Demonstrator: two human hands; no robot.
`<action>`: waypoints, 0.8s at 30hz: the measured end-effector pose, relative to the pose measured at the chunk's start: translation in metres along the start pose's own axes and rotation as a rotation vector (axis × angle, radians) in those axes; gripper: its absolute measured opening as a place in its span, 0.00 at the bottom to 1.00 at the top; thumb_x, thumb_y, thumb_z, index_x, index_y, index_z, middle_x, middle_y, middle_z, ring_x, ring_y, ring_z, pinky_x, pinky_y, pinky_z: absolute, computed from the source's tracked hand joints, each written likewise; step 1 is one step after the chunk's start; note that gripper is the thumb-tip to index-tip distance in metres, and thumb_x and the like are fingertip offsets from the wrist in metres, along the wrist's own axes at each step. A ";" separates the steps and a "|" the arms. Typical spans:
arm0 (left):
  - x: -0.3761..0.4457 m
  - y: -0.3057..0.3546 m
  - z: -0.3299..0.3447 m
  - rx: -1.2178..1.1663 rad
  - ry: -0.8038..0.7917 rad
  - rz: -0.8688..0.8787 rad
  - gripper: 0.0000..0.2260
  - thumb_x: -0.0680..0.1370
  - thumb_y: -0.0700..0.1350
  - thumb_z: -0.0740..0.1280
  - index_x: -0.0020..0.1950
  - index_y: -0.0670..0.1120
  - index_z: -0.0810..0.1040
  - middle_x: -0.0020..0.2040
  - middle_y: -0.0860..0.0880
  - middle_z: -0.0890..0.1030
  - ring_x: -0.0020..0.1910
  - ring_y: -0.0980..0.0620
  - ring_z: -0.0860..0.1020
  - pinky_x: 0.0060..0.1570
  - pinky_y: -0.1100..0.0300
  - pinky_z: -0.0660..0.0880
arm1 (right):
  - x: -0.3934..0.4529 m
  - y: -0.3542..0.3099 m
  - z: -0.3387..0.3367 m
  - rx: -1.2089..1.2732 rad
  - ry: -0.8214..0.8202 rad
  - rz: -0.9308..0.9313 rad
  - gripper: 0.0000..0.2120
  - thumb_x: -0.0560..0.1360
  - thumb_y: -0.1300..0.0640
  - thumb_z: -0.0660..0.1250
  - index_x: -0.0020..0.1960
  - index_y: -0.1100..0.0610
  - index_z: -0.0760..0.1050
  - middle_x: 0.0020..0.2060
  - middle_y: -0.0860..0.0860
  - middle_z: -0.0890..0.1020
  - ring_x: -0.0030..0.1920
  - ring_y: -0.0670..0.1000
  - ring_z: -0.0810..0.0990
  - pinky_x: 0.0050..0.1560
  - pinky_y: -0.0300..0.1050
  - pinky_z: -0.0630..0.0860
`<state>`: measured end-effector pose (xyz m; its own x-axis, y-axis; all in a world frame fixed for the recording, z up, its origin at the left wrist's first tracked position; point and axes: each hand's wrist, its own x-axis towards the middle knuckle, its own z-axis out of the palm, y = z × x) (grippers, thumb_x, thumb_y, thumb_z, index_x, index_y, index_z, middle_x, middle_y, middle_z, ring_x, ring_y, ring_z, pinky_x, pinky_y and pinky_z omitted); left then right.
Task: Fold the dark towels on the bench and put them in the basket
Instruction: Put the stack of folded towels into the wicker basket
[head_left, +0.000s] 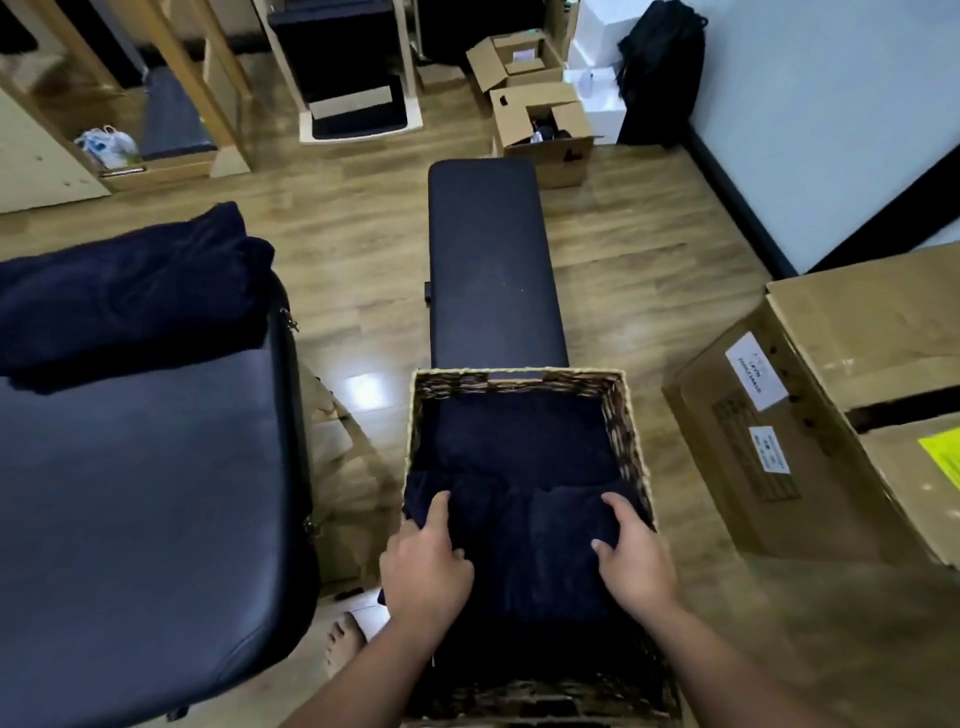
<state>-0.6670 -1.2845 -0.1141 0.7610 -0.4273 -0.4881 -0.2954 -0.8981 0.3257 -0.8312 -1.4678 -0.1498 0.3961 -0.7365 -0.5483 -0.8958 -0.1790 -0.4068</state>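
A woven wicker basket (626, 415) stands on the floor right below me. Over its near half I hold a folded dark navy towel (524, 535). My left hand (423, 564) grips the towel's left edge, thumb on top. My right hand (631, 551) grips its right edge the same way. Another dark towel (514, 436) lies deeper in the basket's far half. A loose pile of dark towels (130, 286) sits on the far end of the wide padded bench (140, 493) at my left.
A narrow black bench (488, 260) runs away from the basket's far rim. A large cardboard box (831, 415) sits at the right. Open cartons (545, 130) and wooden frames stand at the back. My bare foot (343, 644) is beside the basket.
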 end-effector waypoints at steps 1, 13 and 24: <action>0.004 0.002 0.006 0.014 -0.006 -0.005 0.34 0.75 0.48 0.65 0.79 0.58 0.57 0.55 0.46 0.78 0.57 0.43 0.76 0.57 0.50 0.74 | 0.003 0.000 0.003 -0.008 0.010 0.014 0.28 0.80 0.54 0.67 0.76 0.42 0.62 0.46 0.50 0.80 0.47 0.54 0.80 0.48 0.51 0.80; 0.002 0.021 0.044 0.546 -0.053 0.143 0.32 0.79 0.48 0.63 0.80 0.40 0.55 0.78 0.32 0.43 0.73 0.33 0.56 0.70 0.45 0.61 | 0.007 0.005 0.036 -0.466 0.028 -0.113 0.35 0.78 0.50 0.66 0.80 0.56 0.57 0.77 0.65 0.51 0.74 0.65 0.58 0.72 0.55 0.64; 0.053 -0.002 0.072 0.228 -0.431 -0.055 0.47 0.77 0.64 0.67 0.82 0.51 0.37 0.80 0.34 0.43 0.75 0.30 0.57 0.74 0.42 0.61 | 0.050 -0.001 0.054 -0.150 -0.303 0.096 0.46 0.71 0.31 0.69 0.80 0.47 0.52 0.79 0.61 0.50 0.74 0.68 0.62 0.73 0.57 0.67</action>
<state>-0.6676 -1.3129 -0.1983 0.4850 -0.3391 -0.8061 -0.4167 -0.9000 0.1279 -0.7995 -1.4690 -0.2163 0.3300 -0.5319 -0.7799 -0.9427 -0.2282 -0.2433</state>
